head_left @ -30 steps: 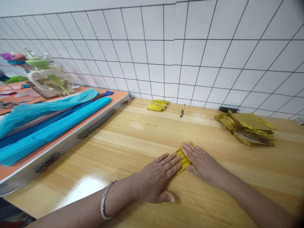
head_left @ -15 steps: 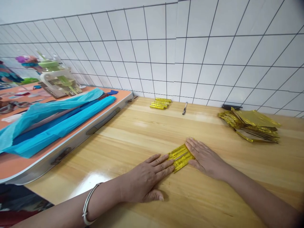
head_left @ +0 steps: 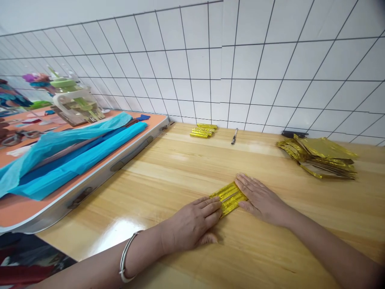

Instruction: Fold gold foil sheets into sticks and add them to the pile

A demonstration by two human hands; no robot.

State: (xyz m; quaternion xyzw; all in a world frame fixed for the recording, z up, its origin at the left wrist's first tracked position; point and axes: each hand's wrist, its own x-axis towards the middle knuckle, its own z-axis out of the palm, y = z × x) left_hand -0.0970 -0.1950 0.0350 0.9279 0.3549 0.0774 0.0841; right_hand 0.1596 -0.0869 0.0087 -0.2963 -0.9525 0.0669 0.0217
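A folded piece of shiny gold foil paper [head_left: 229, 197] lies slantwise on the wooden table, with lengthwise creases and a narrow gap along its middle. My left hand [head_left: 194, 222] rests on its near-left end, fingers bent over the edge and thumb apart on the table. On the opposite end, my right hand [head_left: 261, 201] lies flat with the fingers stretched out and the thumb beside the near edge. Both ends of the foil are partly hidden under my fingers.
Several narrow gold foil strips [head_left: 203, 131] lie near the tiled wall, beside a pen [head_left: 234, 136]. A stack of gold foil sheets [head_left: 326, 154] and a black object [head_left: 293, 134] are at right. Blue paper [head_left: 87, 160] lies on an orange-topped board [head_left: 18, 210] at left, near scissors [head_left: 21, 136].
My left hand has shifted slightly right, and its fingers have gone from stretched out to bent at the foil's end. My right hand and the foil stay almost in place.
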